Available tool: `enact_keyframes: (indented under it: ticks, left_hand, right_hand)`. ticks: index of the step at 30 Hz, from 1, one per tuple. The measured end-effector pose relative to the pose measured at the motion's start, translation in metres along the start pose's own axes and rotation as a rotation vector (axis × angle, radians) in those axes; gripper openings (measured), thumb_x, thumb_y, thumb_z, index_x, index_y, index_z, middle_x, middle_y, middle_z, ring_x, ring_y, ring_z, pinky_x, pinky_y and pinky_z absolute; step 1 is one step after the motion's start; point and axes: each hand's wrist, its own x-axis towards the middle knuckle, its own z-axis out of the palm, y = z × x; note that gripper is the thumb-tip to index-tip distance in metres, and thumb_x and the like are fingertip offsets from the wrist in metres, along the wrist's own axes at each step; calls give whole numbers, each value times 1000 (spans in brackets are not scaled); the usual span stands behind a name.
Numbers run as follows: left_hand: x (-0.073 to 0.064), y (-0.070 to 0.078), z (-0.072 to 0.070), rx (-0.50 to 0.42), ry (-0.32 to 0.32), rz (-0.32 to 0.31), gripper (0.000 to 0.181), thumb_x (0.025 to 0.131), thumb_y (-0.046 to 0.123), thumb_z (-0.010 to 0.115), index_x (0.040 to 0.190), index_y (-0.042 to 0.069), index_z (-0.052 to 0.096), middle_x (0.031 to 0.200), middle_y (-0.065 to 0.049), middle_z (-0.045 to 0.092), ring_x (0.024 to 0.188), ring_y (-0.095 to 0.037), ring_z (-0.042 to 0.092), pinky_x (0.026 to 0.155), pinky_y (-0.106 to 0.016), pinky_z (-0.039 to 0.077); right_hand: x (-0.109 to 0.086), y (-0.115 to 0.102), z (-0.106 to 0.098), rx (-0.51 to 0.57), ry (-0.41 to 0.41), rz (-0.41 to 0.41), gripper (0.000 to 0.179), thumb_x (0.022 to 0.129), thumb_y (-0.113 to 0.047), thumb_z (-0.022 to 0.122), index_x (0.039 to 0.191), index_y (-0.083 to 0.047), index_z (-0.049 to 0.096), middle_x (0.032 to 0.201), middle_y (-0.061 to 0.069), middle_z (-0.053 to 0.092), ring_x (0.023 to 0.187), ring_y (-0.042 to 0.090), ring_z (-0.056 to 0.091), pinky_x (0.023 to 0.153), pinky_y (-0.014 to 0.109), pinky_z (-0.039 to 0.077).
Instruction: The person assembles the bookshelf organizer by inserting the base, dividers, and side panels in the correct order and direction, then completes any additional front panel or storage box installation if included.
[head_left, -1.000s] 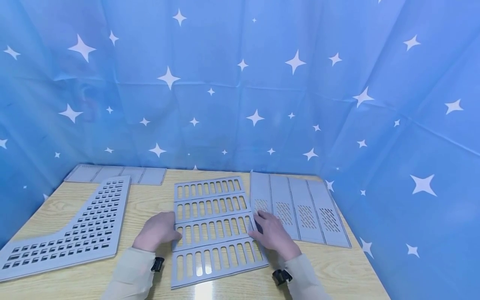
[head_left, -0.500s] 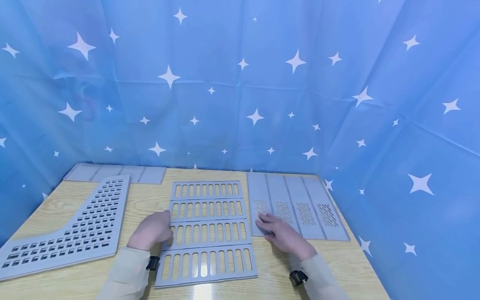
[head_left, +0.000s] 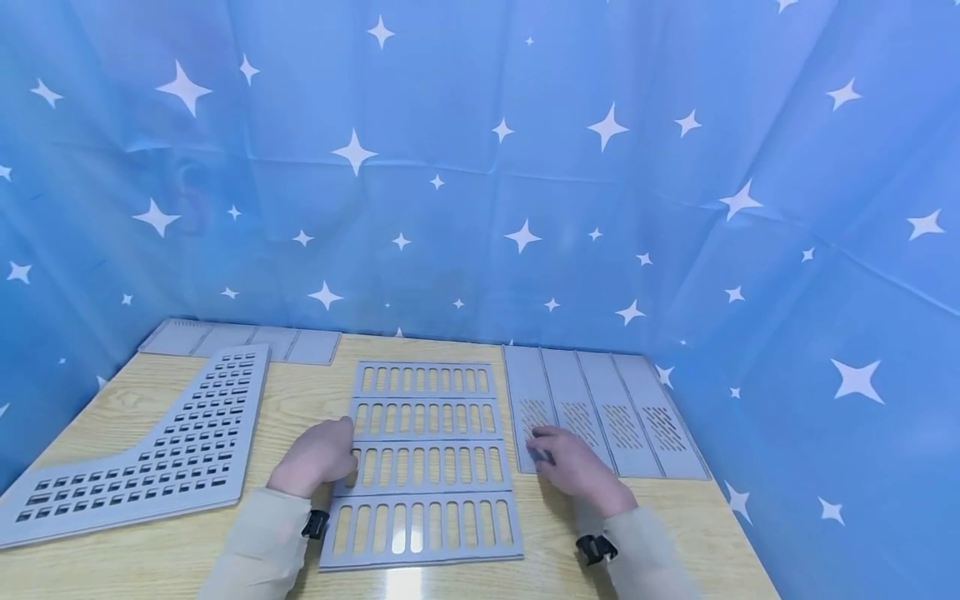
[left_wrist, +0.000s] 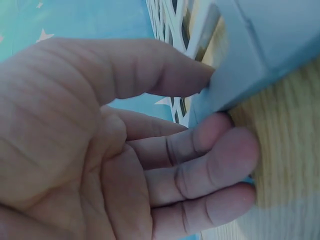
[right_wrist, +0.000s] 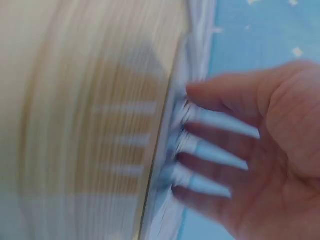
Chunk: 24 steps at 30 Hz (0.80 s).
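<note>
Clock centred on the pale grey-blue, flat rectangular board-like panel with four rows of long rounded slots [head_left: 423, 441]; 12 o'clock is the far side. Panel lies on the light wood-grain table [head_left: 300, 392], in front of the person, creases running across between the rows; table shows through the slots. At 9 o'clock, left hand [head_left: 313, 457]: grip pinches the panel's side edge, thumb on the face, fingers curled by the rim near the table. At 3 o'clock, right hand [head_left: 576, 469]: grip released, fingers spread and slightly bent over the near-left corner of the grey-blue, four-strip board with slanted perforations [head_left: 600, 390]; right wrist view blurred, contact cannot be told. That perforated board lies at 2 o'clock, just beside the slotted panel, a narrow strip of wood between. Further out at 9 o'clock, beyond the left hand: grey, curved L-shaped panel pierced with small rectangular holes [head_left: 172, 468], its narrow tip pointing to 12 and reaching the long grey creased board [head_left: 225, 337] at 10 o'clock. Blue cloth curtain with white four-pointed stars [head_left: 450, 100] hangs at 12. Pale sleeves [head_left: 251, 542] on both arms.
</note>
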Motion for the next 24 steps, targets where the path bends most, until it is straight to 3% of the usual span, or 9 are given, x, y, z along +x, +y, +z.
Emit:
enact_keyframes:
  ticks: [3,5,8,16,24]
  left_hand:
    - [0,3,1,-10,7,3,38,86,0,66,120,-15,58,82,-14,60,64,-24,53,52,-33,42]
    - [0,5,2,-13,10,3,37,87,1,66,119,-15,59,79,-12,58,63,-24,53,51,-33,42]
    - [-1,7,2,-9,12,6,33,89,2,67,117,-15,60,77,-10,57,62,-23,53,51,-33,42]
    - [-3,5,2,-41,-14,30,30,91,3,66,115,-15,63,73,-9,58,59,-22,54,49,-32,41]
    - [-7,7,-4,-70,-29,42,25,90,0,63,111,-14,66,69,-8,57,55,-20,53,47,-29,39]
  right_hand:
    - [1,-15,4,-18,104,41,9,92,-1,71,98,-3,76,102,12,69,94,29,65,81,45,57]
    - [2,-23,8,-1,126,69,7,92,-2,70,87,-6,73,85,3,63,77,19,57,67,35,52]
    - [6,-31,14,51,95,97,17,93,-4,68,78,-8,64,69,-1,52,62,12,44,55,27,39]
    - [15,-46,21,93,35,210,25,94,-10,68,74,-9,53,62,0,47,52,13,42,47,27,36]
    - [14,-52,22,175,-3,190,17,87,-5,70,80,-6,54,61,2,55,42,13,53,44,28,45]
